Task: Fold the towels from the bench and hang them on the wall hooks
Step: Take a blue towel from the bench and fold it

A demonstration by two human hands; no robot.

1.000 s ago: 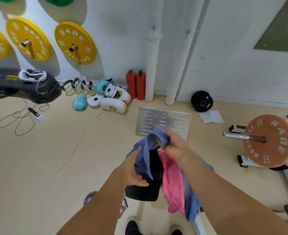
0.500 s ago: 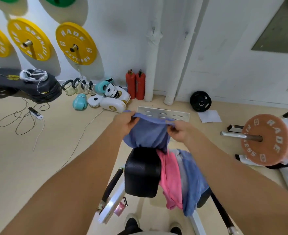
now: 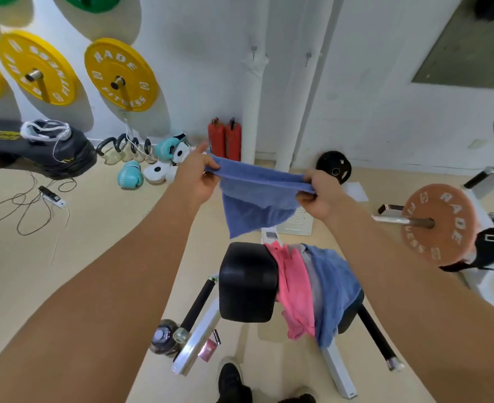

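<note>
I hold a blue towel [image 3: 254, 199] stretched in the air above the bench. My left hand [image 3: 197, 177] pinches its left top corner and my right hand [image 3: 317, 193] grips its right top corner; the cloth hangs doubled below them. Under it the black padded bench [image 3: 247, 280] carries a pink towel [image 3: 293, 289], a grey one [image 3: 312, 274] and another blue towel [image 3: 337, 289], all draped over its right side. Two small wall hooks [image 3: 254, 50] [image 3: 307, 57] stick out of the white wall, straight ahead and above my hands.
Yellow weight plates [image 3: 120, 74] hang on the wall at left. Boxing gloves [image 3: 130, 175], kettlebells and two red extinguishers [image 3: 225, 138] line the floor by the wall. A barbell with an orange plate [image 3: 438, 222] stands at right. A bottle [image 3: 163, 338] lies by the bench foot.
I have lifted the blue towel off the bench and pulled my hands apart, so its top edge is now stretched out and higher. The other towels stay on the bench.
</note>
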